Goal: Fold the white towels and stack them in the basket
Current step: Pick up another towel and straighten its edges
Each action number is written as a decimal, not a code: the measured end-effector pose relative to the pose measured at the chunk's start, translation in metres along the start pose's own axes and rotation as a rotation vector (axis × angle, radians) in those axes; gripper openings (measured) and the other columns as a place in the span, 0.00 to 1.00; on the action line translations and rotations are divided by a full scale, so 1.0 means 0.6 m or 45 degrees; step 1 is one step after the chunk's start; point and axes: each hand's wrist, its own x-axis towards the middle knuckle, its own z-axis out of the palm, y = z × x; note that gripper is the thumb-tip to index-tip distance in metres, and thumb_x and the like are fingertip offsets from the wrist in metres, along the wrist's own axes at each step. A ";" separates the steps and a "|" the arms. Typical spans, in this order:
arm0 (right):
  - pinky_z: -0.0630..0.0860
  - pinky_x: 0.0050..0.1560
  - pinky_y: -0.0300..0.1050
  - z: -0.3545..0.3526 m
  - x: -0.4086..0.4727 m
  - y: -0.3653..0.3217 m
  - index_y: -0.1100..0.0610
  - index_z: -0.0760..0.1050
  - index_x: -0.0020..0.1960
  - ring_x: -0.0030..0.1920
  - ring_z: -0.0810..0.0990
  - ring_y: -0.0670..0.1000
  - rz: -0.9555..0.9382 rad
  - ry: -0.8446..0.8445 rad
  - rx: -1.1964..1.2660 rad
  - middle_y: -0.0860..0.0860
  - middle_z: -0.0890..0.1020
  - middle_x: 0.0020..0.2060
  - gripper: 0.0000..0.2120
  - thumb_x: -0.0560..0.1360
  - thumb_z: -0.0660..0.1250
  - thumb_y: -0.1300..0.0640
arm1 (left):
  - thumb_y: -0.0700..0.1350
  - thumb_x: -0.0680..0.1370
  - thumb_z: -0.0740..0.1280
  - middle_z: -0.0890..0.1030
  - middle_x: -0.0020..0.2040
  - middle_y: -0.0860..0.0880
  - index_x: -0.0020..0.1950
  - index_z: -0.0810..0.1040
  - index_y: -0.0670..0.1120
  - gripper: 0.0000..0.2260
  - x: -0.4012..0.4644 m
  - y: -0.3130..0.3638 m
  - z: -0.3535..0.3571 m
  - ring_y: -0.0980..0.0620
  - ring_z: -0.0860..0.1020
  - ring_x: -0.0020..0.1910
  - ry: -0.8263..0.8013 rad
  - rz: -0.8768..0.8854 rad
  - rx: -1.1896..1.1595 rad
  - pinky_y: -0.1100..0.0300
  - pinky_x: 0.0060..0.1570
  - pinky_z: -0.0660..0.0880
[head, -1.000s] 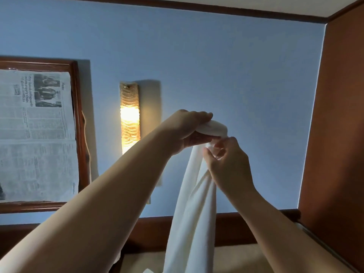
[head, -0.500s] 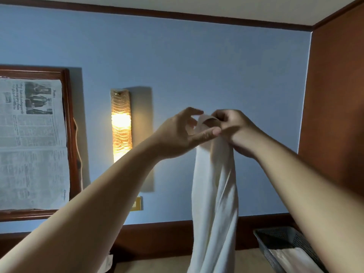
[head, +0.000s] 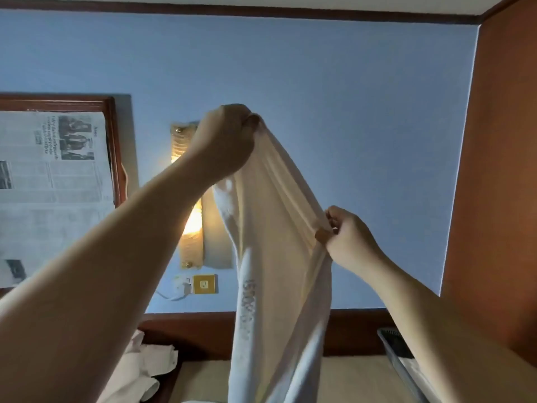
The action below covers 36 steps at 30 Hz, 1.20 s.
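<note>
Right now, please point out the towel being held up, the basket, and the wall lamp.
white towel (head: 279, 257): head view, on the hanging cloth between the hands.
basket (head: 396, 343): head view, on its dark mesh end wall, lower right.
wall lamp (head: 191, 228): head view, on the glowing shade.

The white towel (head: 279, 257) runs out past the bottom edge, so its lower end is unseen; the grey lettering on it is too blurred to read. The right forearm covers most of the basket (head: 393, 343), leaving 1 dark corner. The left forearm hides part of the wall lamp (head: 186, 228) and the heap of white cloth (head: 145, 365). The framed newspaper (head: 52, 184) is cut by the left edge, its print illegible.
</note>
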 end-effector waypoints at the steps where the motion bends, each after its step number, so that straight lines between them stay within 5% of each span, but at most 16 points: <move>1: 0.74 0.35 0.44 -0.009 -0.004 0.014 0.52 0.75 0.42 0.39 0.81 0.53 0.028 0.021 0.003 0.49 0.81 0.38 0.06 0.78 0.69 0.58 | 0.48 0.85 0.61 0.75 0.35 0.45 0.40 0.75 0.43 0.16 0.004 -0.019 -0.014 0.43 0.72 0.38 0.034 -0.014 0.050 0.53 0.37 0.63; 5: 0.70 0.30 0.31 -0.068 0.014 0.020 0.53 0.76 0.44 0.39 0.80 0.46 0.000 0.126 -0.130 0.47 0.82 0.39 0.06 0.73 0.71 0.61 | 0.50 0.84 0.61 0.78 0.40 0.42 0.44 0.79 0.43 0.15 -0.009 -0.092 -0.049 0.38 0.77 0.44 0.008 -0.101 0.265 0.52 0.42 0.67; 9: 0.72 0.32 0.34 -0.155 0.059 -0.026 0.53 0.79 0.44 0.35 0.78 0.49 -0.138 0.082 -0.202 0.49 0.82 0.37 0.06 0.72 0.74 0.62 | 0.49 0.84 0.61 0.83 0.47 0.35 0.51 0.83 0.43 0.14 -0.037 -0.120 -0.057 0.33 0.80 0.50 0.058 -0.154 0.345 0.49 0.47 0.71; 12: 0.82 0.47 0.48 -0.193 0.079 -0.051 0.60 0.82 0.47 0.42 0.83 0.51 -0.137 -0.312 0.125 0.56 0.85 0.41 0.06 0.75 0.78 0.60 | 0.44 0.84 0.61 0.83 0.47 0.36 0.50 0.83 0.41 0.12 -0.052 -0.103 -0.058 0.34 0.79 0.51 -0.070 -0.172 0.349 0.50 0.48 0.73; 14: 0.83 0.49 0.47 -0.214 0.075 -0.067 0.63 0.81 0.48 0.43 0.82 0.51 -0.112 -0.541 0.395 0.56 0.82 0.41 0.09 0.77 0.75 0.57 | 0.42 0.84 0.61 0.82 0.43 0.39 0.42 0.79 0.44 0.13 -0.058 -0.094 -0.062 0.36 0.79 0.47 -0.198 -0.200 0.294 0.53 0.43 0.71; 18: 0.79 0.52 0.48 -0.237 0.088 -0.089 0.65 0.83 0.58 0.49 0.82 0.55 -0.105 -0.402 0.921 0.59 0.84 0.50 0.17 0.78 0.68 0.52 | 0.42 0.81 0.62 0.78 0.34 0.43 0.43 0.82 0.46 0.11 -0.057 -0.075 -0.074 0.44 0.75 0.32 -0.151 -0.257 0.005 0.58 0.32 0.70; 20: 0.76 0.50 0.51 -0.227 0.098 -0.085 0.62 0.83 0.56 0.46 0.79 0.55 -0.020 -0.314 0.623 0.57 0.82 0.47 0.16 0.80 0.70 0.49 | 0.44 0.80 0.63 0.81 0.35 0.46 0.46 0.85 0.52 0.11 -0.052 -0.055 -0.076 0.43 0.79 0.30 -0.066 -0.274 -0.100 0.54 0.32 0.78; 23: 0.64 0.34 0.44 -0.216 0.088 -0.083 0.50 0.70 0.35 0.33 0.66 0.49 0.077 -0.479 -0.149 0.48 0.70 0.31 0.19 0.79 0.72 0.43 | 0.47 0.78 0.68 0.83 0.38 0.48 0.43 0.86 0.55 0.08 -0.053 -0.040 -0.070 0.42 0.82 0.36 -0.132 -0.280 -0.131 0.51 0.37 0.82; 26: 0.71 0.33 0.41 -0.211 0.072 -0.079 0.53 0.75 0.38 0.32 0.75 0.49 0.073 -0.410 0.187 0.49 0.77 0.33 0.16 0.78 0.73 0.45 | 0.64 0.76 0.72 0.82 0.41 0.56 0.44 0.86 0.56 0.13 -0.075 -0.038 -0.057 0.52 0.81 0.40 -0.503 -0.214 0.005 0.60 0.40 0.76; 29: 0.76 0.41 0.48 -0.181 0.042 -0.076 0.58 0.80 0.48 0.40 0.81 0.52 -0.007 -0.546 0.143 0.52 0.82 0.40 0.16 0.79 0.72 0.44 | 0.74 0.72 0.67 0.84 0.42 0.54 0.40 0.86 0.54 0.24 -0.100 -0.051 -0.029 0.55 0.82 0.45 -0.825 -0.154 0.242 0.54 0.49 0.79; 32: 0.75 0.37 0.43 -0.147 0.021 -0.067 0.59 0.81 0.45 0.37 0.81 0.50 -0.039 -0.504 0.071 0.52 0.82 0.37 0.16 0.80 0.69 0.45 | 0.67 0.80 0.64 0.83 0.42 0.49 0.41 0.82 0.49 0.23 -0.133 -0.066 0.011 0.49 0.81 0.44 -0.856 -0.192 0.257 0.54 0.44 0.76; 36: 0.71 0.44 0.48 -0.109 0.007 -0.050 0.64 0.79 0.49 0.39 0.77 0.51 -0.064 -0.392 0.193 0.55 0.80 0.38 0.20 0.71 0.71 0.46 | 0.65 0.83 0.59 0.82 0.45 0.44 0.45 0.80 0.45 0.25 -0.186 -0.069 0.055 0.42 0.82 0.48 -0.675 -0.402 -0.043 0.50 0.48 0.77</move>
